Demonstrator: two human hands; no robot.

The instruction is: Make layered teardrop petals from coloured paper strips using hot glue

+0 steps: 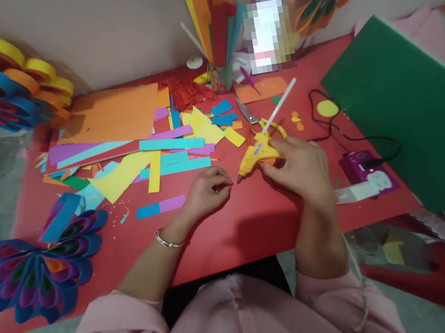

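Fingers of the left hand are drawn together at the tips; I can't tell whether they pinch anything. Gripped by the right hand, a yellow plastic glue gun points its tip just beside them. Immediately left of the left hand, a flat blue-and-purple paper strip lies not yet curled. Farther left, a many-looped blue, purple and green paper fan looks largely built. Beyond the left hand, flat turquoise paper strips lie loose, apparently still unused.
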